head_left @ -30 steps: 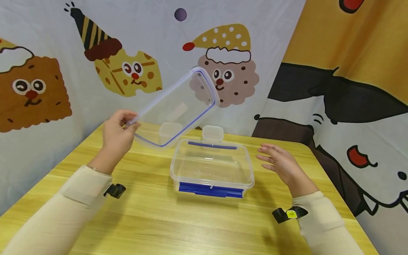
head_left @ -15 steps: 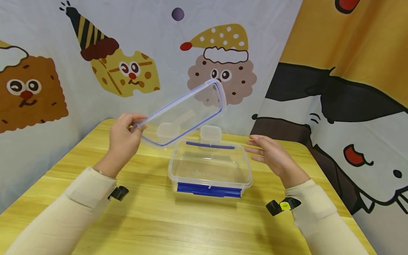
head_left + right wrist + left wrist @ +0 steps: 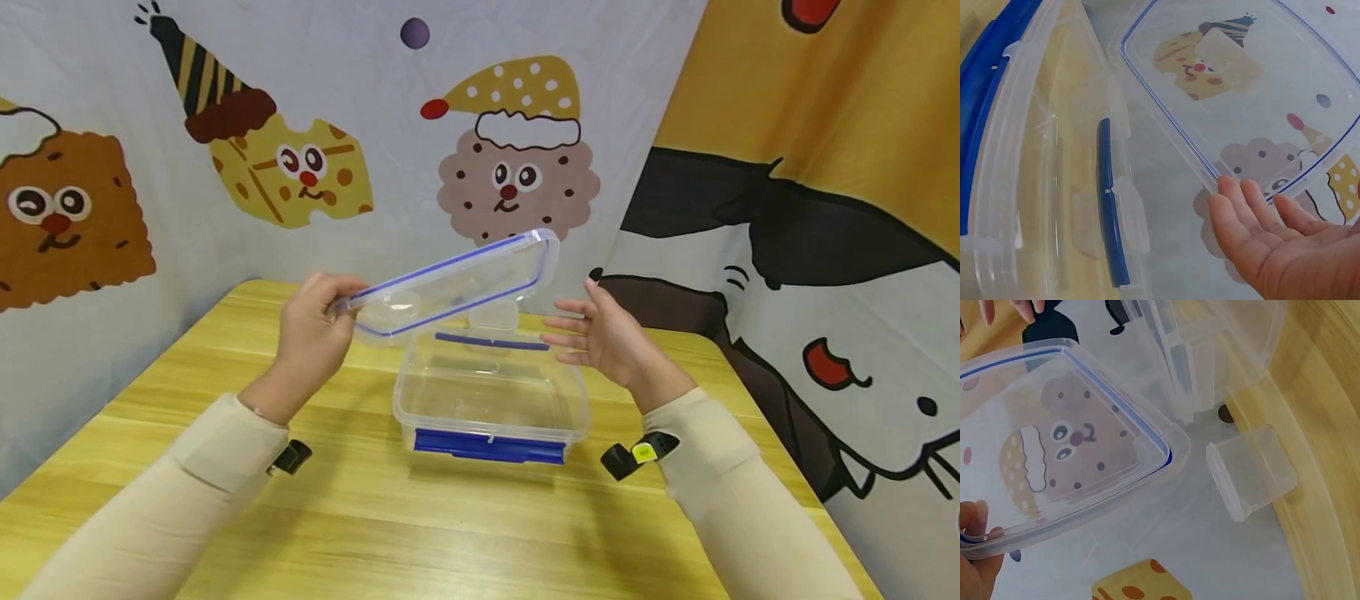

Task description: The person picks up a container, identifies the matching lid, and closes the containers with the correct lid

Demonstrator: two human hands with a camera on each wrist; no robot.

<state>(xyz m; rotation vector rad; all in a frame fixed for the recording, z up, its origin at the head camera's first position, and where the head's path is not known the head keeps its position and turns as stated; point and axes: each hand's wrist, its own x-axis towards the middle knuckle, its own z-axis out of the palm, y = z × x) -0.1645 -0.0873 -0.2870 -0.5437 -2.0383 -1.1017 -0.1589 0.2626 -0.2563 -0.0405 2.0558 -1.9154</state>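
Observation:
A clear lid (image 3: pixel 457 283) with a blue seal hangs tilted above a clear plastic box (image 3: pixel 491 396), its right end higher. My left hand (image 3: pixel 315 337) pinches the lid's left end between thumb and fingers; in the left wrist view the fingertips (image 3: pixel 979 519) show on the rim. Below the lid's raised end, my right hand (image 3: pixel 607 337) is held with fingers spread, palm toward the box. In the right wrist view its fingertips (image 3: pixel 1229 184) overlap the lid's edge; whether they touch cannot be told. The box stands uncovered, a blue latch (image 3: pixel 489 446) along its front.
Two small clear containers stand behind the box: one small container (image 3: pixel 495 315) behind its back rim, another small container (image 3: pixel 393 308) seen through the lid. The yellow wood-grain table (image 3: pixel 360 517) ends at a printed cloth backdrop (image 3: pixel 375 100).
My left hand has moved right and the lid has swung lower, toward the box and flatter. My right hand has come left and up, closer to the lid's raised end.

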